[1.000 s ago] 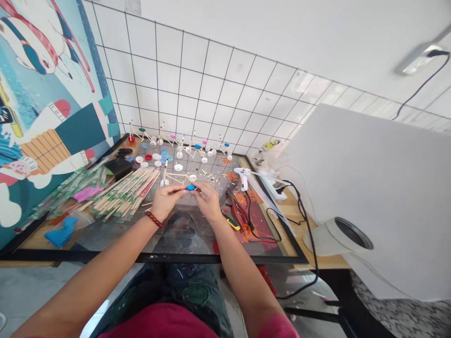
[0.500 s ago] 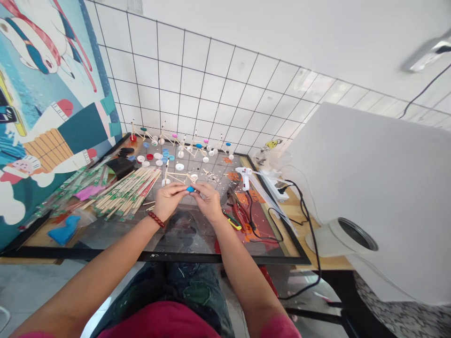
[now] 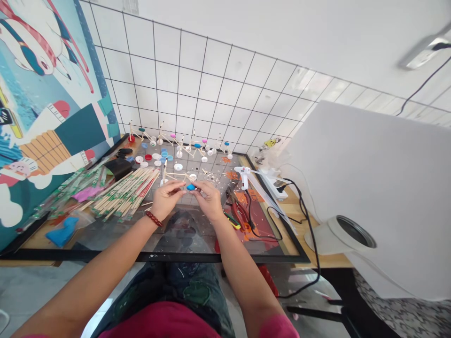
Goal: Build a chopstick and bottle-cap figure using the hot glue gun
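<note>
My left hand (image 3: pixel 165 199) and my right hand (image 3: pixel 210 201) meet above the middle of the glass-topped table (image 3: pixel 105 256), and both pinch a small blue bottle cap (image 3: pixel 190 187) between their fingertips. A red bead bracelet (image 3: pixel 154 218) circles my left wrist. Just behind my hands lies a small frame of wooden sticks with white caps (image 3: pixel 176 177). A row of finished stick-and-cap models (image 3: pixel 183 143) stands along the tiled wall at the back.
Wrapped chopsticks (image 3: pixel 123 191) lie in a heap to the left, with loose caps (image 3: pixel 158 158) behind them. A white glue gun (image 3: pixel 244 175), its black cable, a power strip and pliers (image 3: pixel 237 213) sit to the right. A large white board (image 3: pixel 373 188) stands at the right.
My hands stay together on the blue cap; only the fingers shift slightly. The view has tilted a little.
</note>
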Demonstrator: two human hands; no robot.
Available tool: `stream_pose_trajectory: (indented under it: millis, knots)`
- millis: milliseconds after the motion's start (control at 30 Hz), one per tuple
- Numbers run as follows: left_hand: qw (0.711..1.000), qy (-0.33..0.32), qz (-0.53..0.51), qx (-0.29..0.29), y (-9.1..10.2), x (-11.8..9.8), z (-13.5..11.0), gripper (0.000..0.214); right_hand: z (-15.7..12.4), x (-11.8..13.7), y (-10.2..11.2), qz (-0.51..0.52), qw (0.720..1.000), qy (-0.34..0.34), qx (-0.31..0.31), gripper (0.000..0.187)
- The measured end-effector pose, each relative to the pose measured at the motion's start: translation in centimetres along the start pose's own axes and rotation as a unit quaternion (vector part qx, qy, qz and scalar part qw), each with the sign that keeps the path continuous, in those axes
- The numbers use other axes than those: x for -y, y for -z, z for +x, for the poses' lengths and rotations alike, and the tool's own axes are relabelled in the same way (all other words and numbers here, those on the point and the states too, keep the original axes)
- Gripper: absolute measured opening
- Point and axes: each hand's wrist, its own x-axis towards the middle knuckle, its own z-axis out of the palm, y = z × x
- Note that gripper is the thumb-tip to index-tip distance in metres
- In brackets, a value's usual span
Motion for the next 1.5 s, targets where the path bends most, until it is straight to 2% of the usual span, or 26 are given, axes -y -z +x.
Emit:
stream_pose_trajectory:
  millis: [100, 233, 433, 533, 633, 733, 867, 1100, 1267, 1500]
  knots:
    - [1.000, 0.003, -0.006, 0.002, 0.0, -0.3, 0.0, 0.023, 0.0, 0.1, 0.0, 0.003, 1.000, -0.009, -0.003, 0.019]
    - [1.000, 0.005, -0.013, 0.006, -0.1, -0.6, 0.0, 0.014, 0.0, -0.1, 0.1, -0.003, 1.000, 0.001, 0.018, 0.019]
    - [0.998, 0.039, -0.039, 0.012, -0.3, 0.3, 0.0, 0.012, -0.1, 0.0, 0.1, -0.003, 0.999, 0.035, 0.020, 0.021]
    - [0.994, 0.081, -0.074, 0.021, -0.4, 0.8, 0.0, 0.025, -0.1, -0.1, 0.2, -0.022, 0.999, 0.029, 0.022, 0.022]
    - [0.981, 0.143, -0.116, 0.059, -0.4, 0.8, -0.1, 0.037, -0.2, -0.2, 0.1, -0.048, 0.998, 0.026, 0.024, 0.023]
    - [0.964, 0.200, -0.150, 0.097, -0.2, 0.3, -0.1, 0.036, -0.3, -0.5, 0.1, -0.066, 0.997, 0.032, 0.025, 0.024]
    - [0.949, 0.237, -0.178, 0.104, -0.1, -0.1, 0.0, 0.037, -0.5, -0.6, 0.1, -0.103, 0.993, 0.036, 0.038, 0.026]
    - [0.954, 0.239, -0.172, 0.062, -0.1, 0.3, 0.0, 0.044, -0.7, -0.6, -0.2, -0.121, 0.990, 0.049, 0.057, 0.026]
    - [0.958, 0.230, -0.162, 0.058, -0.1, 0.3, 0.0, 0.041, -0.6, -0.5, -0.2, -0.096, 0.993, 0.040, 0.051, 0.024]
    - [0.975, 0.164, -0.149, 0.030, -0.2, 0.2, 0.1, 0.058, -0.1, -0.7, 0.1, -0.044, 0.999, 0.016, 0.025, 0.022]
